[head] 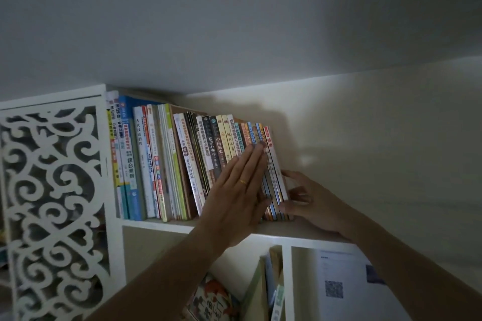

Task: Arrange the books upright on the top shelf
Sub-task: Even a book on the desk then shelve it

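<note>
Nearest to the camera, two bare forearms rise from the lower edge of the frame toward the centre. The left hand lies flat, its fingers straight and together, pressing on the spines of the thin books. The right hand is just right of the row, its fingers apart and loosely bent, touching the outer cover of the last book.

Behind the hands, the books stand on the top shelf, at the centre left of the frame. Their long axes lean with tops to the left. The open end of the row faces the right hand, so this hand seems better placed to push it upright.
</note>
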Tool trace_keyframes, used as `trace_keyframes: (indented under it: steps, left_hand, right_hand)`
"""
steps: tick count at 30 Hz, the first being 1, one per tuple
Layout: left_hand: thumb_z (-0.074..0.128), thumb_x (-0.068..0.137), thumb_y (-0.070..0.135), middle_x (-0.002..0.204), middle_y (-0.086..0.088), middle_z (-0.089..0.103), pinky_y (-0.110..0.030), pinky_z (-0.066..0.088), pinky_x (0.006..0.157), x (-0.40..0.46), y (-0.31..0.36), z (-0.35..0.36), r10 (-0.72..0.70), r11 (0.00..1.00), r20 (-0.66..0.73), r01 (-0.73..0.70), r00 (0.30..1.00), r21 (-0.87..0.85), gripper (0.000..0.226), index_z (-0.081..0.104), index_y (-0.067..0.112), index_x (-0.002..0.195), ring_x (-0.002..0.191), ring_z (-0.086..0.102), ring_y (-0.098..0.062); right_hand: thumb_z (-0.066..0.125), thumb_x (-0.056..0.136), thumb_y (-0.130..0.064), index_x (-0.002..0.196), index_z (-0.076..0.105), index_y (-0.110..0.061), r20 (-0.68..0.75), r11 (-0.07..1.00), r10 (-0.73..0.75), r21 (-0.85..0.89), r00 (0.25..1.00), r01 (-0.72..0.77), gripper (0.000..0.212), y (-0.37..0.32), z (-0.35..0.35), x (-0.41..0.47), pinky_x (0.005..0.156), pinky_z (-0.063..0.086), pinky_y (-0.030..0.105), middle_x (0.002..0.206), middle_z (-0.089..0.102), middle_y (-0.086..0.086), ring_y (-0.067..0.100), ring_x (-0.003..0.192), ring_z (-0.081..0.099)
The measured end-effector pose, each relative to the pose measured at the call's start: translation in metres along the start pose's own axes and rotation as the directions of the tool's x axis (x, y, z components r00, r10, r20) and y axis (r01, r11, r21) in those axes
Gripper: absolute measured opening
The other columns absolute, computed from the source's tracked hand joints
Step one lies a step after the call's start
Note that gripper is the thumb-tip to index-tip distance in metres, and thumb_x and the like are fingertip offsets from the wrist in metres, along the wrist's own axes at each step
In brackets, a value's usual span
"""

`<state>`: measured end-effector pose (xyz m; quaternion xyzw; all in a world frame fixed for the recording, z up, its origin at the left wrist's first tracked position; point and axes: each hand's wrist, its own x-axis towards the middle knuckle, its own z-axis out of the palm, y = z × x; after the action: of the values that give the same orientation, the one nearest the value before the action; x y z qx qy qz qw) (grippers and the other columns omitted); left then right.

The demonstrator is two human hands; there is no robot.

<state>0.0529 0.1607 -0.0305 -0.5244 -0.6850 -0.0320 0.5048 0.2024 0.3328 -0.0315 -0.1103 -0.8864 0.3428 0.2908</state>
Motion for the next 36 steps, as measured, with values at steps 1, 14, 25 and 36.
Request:
trace_keyframes:
  steps: [1, 14, 25, 36]
  left_hand:
    - [0.023, 0.109, 0.053, 0.171, -0.012, -0.008, -0.049, 0.015, 0.126, -0.006, -0.001, 0.004, -0.003, 1.0, 0.0, 0.003, 1.0, -0.013, 0.073, 0.001, 0.009, 0.163, 0.158, -0.01, -0.026]
    - [0.037, 0.11, 0.035, 0.169, -0.012, 0.02, -0.05, 0.022, 0.125, -0.098, 0.049, 0.026, -0.129, 0.922, -0.087, 0.087, 0.988, -0.376, 0.057, 0.03, 0.008, 0.159, 0.158, 0.013, -0.026]
    - [0.052, 0.106, 0.025, 0.161, -0.025, 0.033, -0.051, 0.025, 0.123, -0.124, 0.096, 0.016, -0.422, 0.727, -0.148, 0.237, 0.895, -0.644, 0.057, 0.037, -0.004, 0.153, 0.153, 0.022, -0.041]
    - [0.047, 0.106, 0.03, 0.166, -0.014, 0.028, -0.055, 0.023, 0.123, -0.27, 0.259, 0.029, 0.005, 0.647, 0.174, 0.13, 0.985, -0.751, 0.05, 0.044, 0.013, 0.153, 0.156, 0.021, -0.03]
  right_hand:
    - [0.085, 0.078, -0.041, 0.147, 0.036, -0.048, 0.01, 0.998, -0.013, -0.061, 1.0, 0.013, 0.084, -0.001, 0.003, -0.004, 0.095, 0.052, 0.021, 0.118, 0.064, -0.016, 0.005, 0.109, 0.064]
    - [0.034, 0.105, -0.042, 0.118, 0.065, -0.011, -0.38, 0.531, -0.356, -0.834, 0.854, -0.15, 0.046, -0.001, 0.084, -0.105, 0.092, 0.045, 0.042, 0.104, 0.066, 0.01, 0.031, 0.097, 0.062]
    - [0.054, 0.101, -0.034, 0.145, 0.049, -0.004, -0.55, 0.712, -0.388, -0.689, 0.74, -0.139, 0.054, 0.006, 0.125, -0.14, 0.121, 0.029, 0.048, 0.155, 0.041, 0.021, 0.038, 0.148, 0.031]
    - [0.051, 0.104, -0.042, 0.149, 0.044, -0.026, -0.503, 0.765, 0.365, -0.318, 0.783, -0.56, 0.049, 0.117, 0.213, -0.368, 0.116, 0.038, 0.046, 0.159, 0.04, 0.003, 0.023, 0.151, 0.029]
